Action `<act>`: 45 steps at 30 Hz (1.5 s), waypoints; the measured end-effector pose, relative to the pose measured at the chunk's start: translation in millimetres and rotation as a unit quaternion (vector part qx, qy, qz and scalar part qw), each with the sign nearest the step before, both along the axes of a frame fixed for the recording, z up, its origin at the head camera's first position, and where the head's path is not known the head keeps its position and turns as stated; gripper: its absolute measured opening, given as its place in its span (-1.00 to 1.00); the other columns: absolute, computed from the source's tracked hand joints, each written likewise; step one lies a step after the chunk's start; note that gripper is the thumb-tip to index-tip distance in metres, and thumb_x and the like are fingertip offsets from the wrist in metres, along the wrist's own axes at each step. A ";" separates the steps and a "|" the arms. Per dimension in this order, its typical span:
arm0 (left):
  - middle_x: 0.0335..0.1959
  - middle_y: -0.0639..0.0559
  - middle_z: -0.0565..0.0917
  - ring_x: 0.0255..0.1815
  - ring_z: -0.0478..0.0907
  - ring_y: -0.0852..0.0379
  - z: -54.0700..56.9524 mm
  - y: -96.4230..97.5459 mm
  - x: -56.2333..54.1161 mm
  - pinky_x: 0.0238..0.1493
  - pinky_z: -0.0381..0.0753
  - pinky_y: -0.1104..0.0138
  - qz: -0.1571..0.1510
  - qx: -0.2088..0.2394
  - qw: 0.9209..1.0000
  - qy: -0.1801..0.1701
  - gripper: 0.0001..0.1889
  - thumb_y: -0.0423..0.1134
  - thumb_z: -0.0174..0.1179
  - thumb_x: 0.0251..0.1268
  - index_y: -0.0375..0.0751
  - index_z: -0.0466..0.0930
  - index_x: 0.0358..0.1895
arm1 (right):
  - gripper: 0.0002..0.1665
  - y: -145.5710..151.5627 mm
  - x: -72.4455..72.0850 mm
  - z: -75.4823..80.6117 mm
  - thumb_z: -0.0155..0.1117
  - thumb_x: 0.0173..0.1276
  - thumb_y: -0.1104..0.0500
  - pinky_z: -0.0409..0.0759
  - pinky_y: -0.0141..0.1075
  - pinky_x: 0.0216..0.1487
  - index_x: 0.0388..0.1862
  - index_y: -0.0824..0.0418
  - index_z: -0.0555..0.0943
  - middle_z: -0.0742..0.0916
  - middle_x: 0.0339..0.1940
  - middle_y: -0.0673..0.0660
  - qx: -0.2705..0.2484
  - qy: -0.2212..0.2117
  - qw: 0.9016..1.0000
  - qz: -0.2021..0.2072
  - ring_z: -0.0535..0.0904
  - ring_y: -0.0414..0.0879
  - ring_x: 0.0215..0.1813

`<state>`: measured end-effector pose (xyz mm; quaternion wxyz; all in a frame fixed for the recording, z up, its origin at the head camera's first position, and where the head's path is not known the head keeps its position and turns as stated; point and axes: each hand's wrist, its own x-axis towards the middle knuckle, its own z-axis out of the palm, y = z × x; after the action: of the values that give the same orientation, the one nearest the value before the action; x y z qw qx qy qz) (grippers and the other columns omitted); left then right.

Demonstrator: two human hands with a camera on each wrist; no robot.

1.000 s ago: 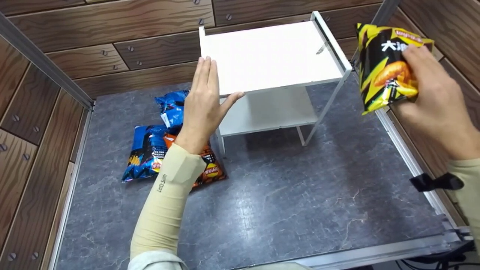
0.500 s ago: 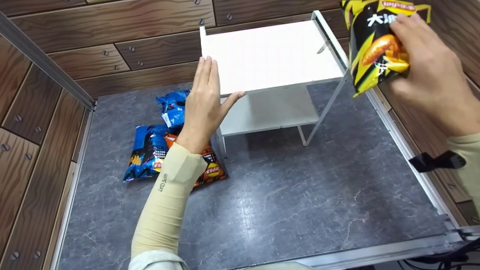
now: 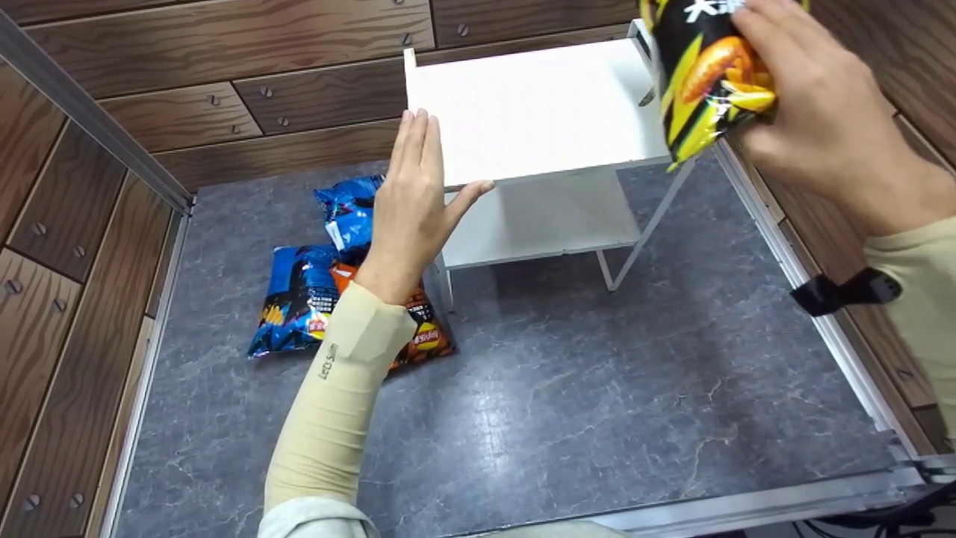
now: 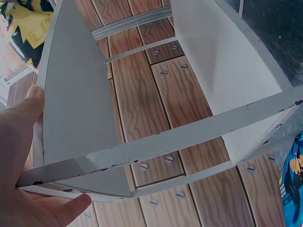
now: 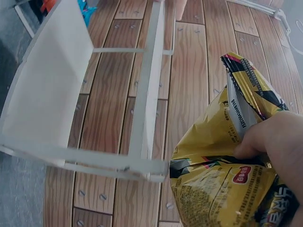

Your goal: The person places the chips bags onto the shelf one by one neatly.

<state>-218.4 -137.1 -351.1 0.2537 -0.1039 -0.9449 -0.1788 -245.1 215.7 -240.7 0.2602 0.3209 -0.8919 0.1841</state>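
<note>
In the head view a white two-tier shelf (image 3: 530,112) stands on a grey marbled surface. My left hand (image 3: 411,194) rests against its left side, fingers straight, with the thumb on the top board's front edge. The left wrist view shows that thumb (image 4: 34,101) touching the board's edge. My right hand (image 3: 821,112) grips a black and yellow chip bag (image 3: 709,82) over the top board's right end. From the right wrist the bag's crinkled back (image 5: 222,175) shows, the thumb pressed into it. The bag's upper end is cut off in the head view.
Left of the shelf lie two blue chip bags (image 3: 295,299) (image 3: 351,213) and an orange one (image 3: 426,329), partly hidden by my left arm. Wood-patterned walls (image 3: 314,45) enclose the surface. A metal rail (image 3: 747,501) runs along the front edge.
My right hand has carried the chip bag up and to the left, from beside the shelf to over its right end. The left hand has stayed on the shelf.
</note>
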 end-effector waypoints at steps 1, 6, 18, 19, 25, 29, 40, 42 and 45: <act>0.56 -0.29 0.17 0.63 0.03 -0.12 0.0 0.2 0.1 0.55 0.16 0.18 0.001 0.000 1.000 0.000 -0.02 0.36 0.01 0.32 -0.44 0.14 0.50 | -0.05 -3.6 -0.8 0.7 0.09 -0.15 0.48 0.20 -0.12 0.57 0.42 0.36 0.38 0.49 0.41 0.34 0.002 -0.005 1.000 0.000 0.35 0.22 0.48; 0.55 -0.29 0.18 0.62 0.03 -0.12 -0.2 0.3 1.1 0.54 0.19 0.18 0.001 0.001 1.000 0.002 -0.01 0.36 0.02 0.31 -0.45 0.14 0.49 | 0.02 -20.7 -5.6 1.7 0.20 -0.14 0.51 0.26 0.00 0.53 0.47 0.29 0.33 0.44 0.48 0.26 0.011 -0.035 0.999 0.008 0.32 0.20 0.50; 0.55 -0.28 0.19 0.62 0.03 -0.11 0.5 1.2 3.4 0.54 0.19 0.19 -0.001 0.006 1.000 0.003 -0.02 0.36 0.04 0.30 -0.42 0.15 0.50 | -0.05 -45.6 -22.4 -7.1 0.26 -0.03 0.49 0.16 -0.05 0.58 0.46 0.28 0.33 0.43 0.47 0.27 0.032 -0.056 0.997 0.045 0.24 0.19 0.56; 0.55 -0.28 0.19 0.62 0.03 -0.11 0.7 1.2 3.3 0.54 0.19 0.19 -0.001 0.007 1.000 0.003 -0.02 0.36 0.04 0.29 -0.42 0.15 0.50 | -0.05 -46.8 -23.7 -7.9 0.26 -0.02 0.49 0.15 -0.07 0.59 0.46 0.28 0.32 0.43 0.47 0.27 0.034 -0.060 0.997 0.044 0.23 0.19 0.56; 0.55 -0.28 0.20 0.62 0.04 -0.11 0.1 0.3 3.3 0.53 0.21 0.18 0.000 0.007 1.000 0.007 -0.01 0.37 0.04 0.29 -0.42 0.15 0.49 | -0.03 -50.8 -32.2 -16.9 0.27 0.05 0.41 0.01 -0.01 0.63 0.52 0.25 0.24 0.36 0.53 0.28 0.058 -0.099 0.993 0.031 0.17 0.21 0.59; 0.55 -0.28 0.20 0.62 0.05 -0.12 -0.7 0.0 3.3 0.53 0.22 0.18 -0.002 0.008 1.000 0.008 -0.01 0.37 0.03 0.29 -0.43 0.15 0.49 | 0.06 -52.1 -36.1 -25.8 0.34 0.11 0.19 -0.15 0.06 0.64 0.58 0.25 0.11 0.22 0.61 0.25 0.105 -0.126 0.986 0.020 0.05 0.20 0.63; 0.54 -0.29 0.21 0.61 0.07 -0.13 -0.1 1.6 4.5 0.52 0.24 0.17 0.003 -0.005 1.000 0.009 -0.01 0.36 0.05 0.29 -0.44 0.15 0.49 | 0.37 -55.0 -41.7 -40.5 0.44 0.07 -0.29 -0.27 0.02 0.65 0.65 0.16 -0.10 0.06 0.67 0.18 0.186 -0.104 0.977 0.026 -0.10 0.15 0.67; 0.54 -0.28 0.21 0.61 0.07 -0.12 0.2 2.0 4.9 0.52 0.24 0.17 0.002 -0.002 1.000 0.006 -0.01 0.36 0.04 0.29 -0.43 0.15 0.49 | 0.37 -54.3 -42.4 -41.1 0.44 0.07 -0.30 -0.26 0.00 0.65 0.65 0.16 -0.10 0.06 0.67 0.18 0.186 -0.100 0.977 0.029 -0.09 0.13 0.67; 0.55 -0.27 0.20 0.62 0.06 -0.12 0.6 3.0 5.3 0.52 0.23 0.18 0.001 0.001 1.000 0.003 0.00 0.37 0.04 0.28 -0.42 0.15 0.50 | 0.38 -52.7 -43.0 -42.4 0.43 0.06 -0.31 -0.23 -0.01 0.66 0.65 0.16 -0.10 0.08 0.66 0.17 0.180 -0.090 0.979 0.033 -0.07 0.12 0.67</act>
<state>-213.1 -134.2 -350.5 0.2568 -0.1032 -0.9441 -0.1789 -288.1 163.0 -283.1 0.1104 0.3736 -0.9192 0.0570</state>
